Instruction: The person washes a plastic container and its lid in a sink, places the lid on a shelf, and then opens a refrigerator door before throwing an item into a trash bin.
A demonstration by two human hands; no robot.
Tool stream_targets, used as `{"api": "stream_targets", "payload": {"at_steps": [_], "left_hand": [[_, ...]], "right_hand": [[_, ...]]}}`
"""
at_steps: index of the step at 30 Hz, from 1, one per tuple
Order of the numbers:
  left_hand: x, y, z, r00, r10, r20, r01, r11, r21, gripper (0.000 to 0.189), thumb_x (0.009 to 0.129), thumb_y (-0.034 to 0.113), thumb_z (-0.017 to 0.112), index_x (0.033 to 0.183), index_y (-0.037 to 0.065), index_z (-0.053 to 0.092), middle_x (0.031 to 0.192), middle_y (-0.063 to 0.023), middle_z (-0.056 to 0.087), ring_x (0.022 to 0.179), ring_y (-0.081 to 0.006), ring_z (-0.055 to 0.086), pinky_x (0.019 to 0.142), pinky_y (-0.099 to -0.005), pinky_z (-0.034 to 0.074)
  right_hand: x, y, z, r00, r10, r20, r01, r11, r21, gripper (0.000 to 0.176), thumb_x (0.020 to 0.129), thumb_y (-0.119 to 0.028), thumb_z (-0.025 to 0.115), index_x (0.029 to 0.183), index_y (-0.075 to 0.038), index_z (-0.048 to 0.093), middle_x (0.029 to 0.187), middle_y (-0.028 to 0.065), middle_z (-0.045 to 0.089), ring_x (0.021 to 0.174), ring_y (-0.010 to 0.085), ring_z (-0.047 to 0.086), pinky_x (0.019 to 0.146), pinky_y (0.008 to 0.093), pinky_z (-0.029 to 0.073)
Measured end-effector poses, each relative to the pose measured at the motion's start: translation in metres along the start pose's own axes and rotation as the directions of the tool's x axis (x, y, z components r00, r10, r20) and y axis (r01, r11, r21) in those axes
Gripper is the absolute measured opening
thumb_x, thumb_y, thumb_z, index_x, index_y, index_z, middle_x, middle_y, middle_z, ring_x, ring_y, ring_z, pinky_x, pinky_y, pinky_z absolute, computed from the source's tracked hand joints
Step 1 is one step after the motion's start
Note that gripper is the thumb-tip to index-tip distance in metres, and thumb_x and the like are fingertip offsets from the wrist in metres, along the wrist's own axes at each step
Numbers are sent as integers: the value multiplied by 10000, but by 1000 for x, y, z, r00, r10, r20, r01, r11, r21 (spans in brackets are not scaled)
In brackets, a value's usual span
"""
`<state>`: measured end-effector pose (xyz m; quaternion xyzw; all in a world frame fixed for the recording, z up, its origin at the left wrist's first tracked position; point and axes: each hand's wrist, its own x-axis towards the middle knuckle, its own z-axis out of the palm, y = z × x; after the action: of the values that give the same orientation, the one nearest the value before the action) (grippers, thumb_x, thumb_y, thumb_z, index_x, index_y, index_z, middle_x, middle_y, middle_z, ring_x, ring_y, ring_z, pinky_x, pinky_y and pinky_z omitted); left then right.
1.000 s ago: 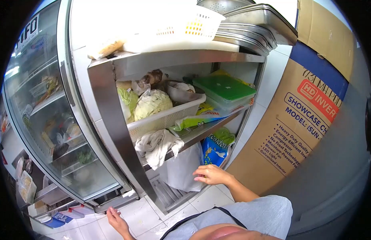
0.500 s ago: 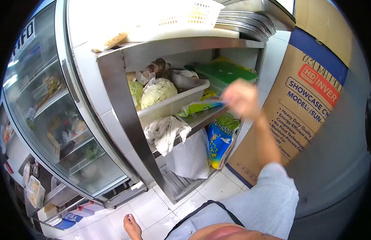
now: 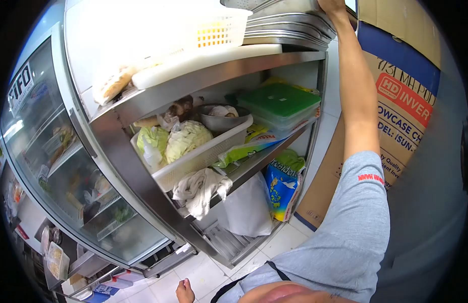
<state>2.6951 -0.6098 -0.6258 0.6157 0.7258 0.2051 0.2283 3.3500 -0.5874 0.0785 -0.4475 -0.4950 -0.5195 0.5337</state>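
My right hand (image 3: 333, 6) reaches up to the right end of a stack of metal trays (image 3: 289, 29) on top of the steel shelf unit. It is at the rim of the upper pan, and its fingers are cut off by the top of the view. Low down, my left hand (image 3: 185, 291) hangs near my body with its fingers curled in and nothing visible in them. Left of the trays, a white perforated basket (image 3: 221, 29) stands on a white board (image 3: 208, 60).
On the middle shelf, a white crate (image 3: 203, 156) holds cabbage (image 3: 187, 141) and a metal bowl (image 3: 221, 120). Beside it is a green-lidded container (image 3: 282, 101). A cloth (image 3: 201, 192) drapes over the edge. A glass-door fridge (image 3: 82, 161) stands left, a large carton (image 3: 375, 126) right.
My right hand has risen from in front of the middle shelf to the tray stack at the top. The view has shifted, and my left hand sits slightly lower and further right.
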Motion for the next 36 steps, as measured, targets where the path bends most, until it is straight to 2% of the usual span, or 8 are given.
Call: {"api": "stream_targets", "payload": {"at_steps": [3,5,6,10,16,23,29,36], "left_hand": [[6,17,1,998,28,49,-31,998,49,431,904,435,478,968,32,617,745,-223,625,729,-371,620,665,-439,476],[3,55,-5,996,91,15,-91,996,18,435,915,423,458,953,18,613,735,-229,620,711,-379,609,662,-440,470],[1,69,-9,991,127,-46,-129,991,-46,431,921,408,454,936,5,606,719,-216,616,689,-356,607,650,-426,470],[-2,112,-20,1000,23,-6,-23,975,-221,400,927,331,468,1018,-37,594,825,-236,627,771,-349,615,688,-400,462],[-24,117,1,997,-43,-66,17,937,-349,410,939,338,443,1018,-33,598,692,-167,599,611,-245,576,602,-366,455],[-61,115,-4,970,-244,8,231,904,-359,421,938,338,429,1039,-38,589,853,-241,624,795,-349,611,726,-391,461],[-64,79,-18,985,-173,-8,165,952,-256,434,930,338,429,1053,-47,587,968,-273,614,935,-404,589,803,-428,452],[-83,28,-65,978,-190,-82,169,963,-212,452,916,366,456,1043,-46,590,934,-260,625,881,-391,607,776,-421,463]], "right_hand": [[-10,49,12,996,52,-72,-51,998,27,278,823,-190,491,753,32,642,722,214,613,720,328,607,685,380,457],[-10,108,50,867,-321,-382,447,840,308,286,868,-184,466,960,35,625,1042,206,597,952,347,550,839,400,428],[-14,119,43,921,-389,-21,364,879,-308,390,945,-212,355,1198,36,519,1323,195,445,1198,371,405,1025,422,309],[-12,184,71,805,85,588,-53,996,-71,537,988,-340,192,1369,15,324,1466,163,249,1380,290,156,1133,349,81],[-30,52,20,792,400,461,-459,888,18,621,943,-433,354,1390,-6,293,1451,215,252,1361,294,218,1114,360,170],[-9,135,53,996,-76,-36,81,983,167,360,854,-352,572,1043,-56,650,1075,132,634,970,247,601,903,337,417],[-33,51,20,960,186,-210,-181,983,45,302,819,-288,611,1016,-67,673,1021,99,664,970,204,610,870,301,445],[-129,-153,-24,991,121,60,-134,838,529,187,862,-99,549,980,18,635,827,71,601,754,124,529,744,236,429]]}}
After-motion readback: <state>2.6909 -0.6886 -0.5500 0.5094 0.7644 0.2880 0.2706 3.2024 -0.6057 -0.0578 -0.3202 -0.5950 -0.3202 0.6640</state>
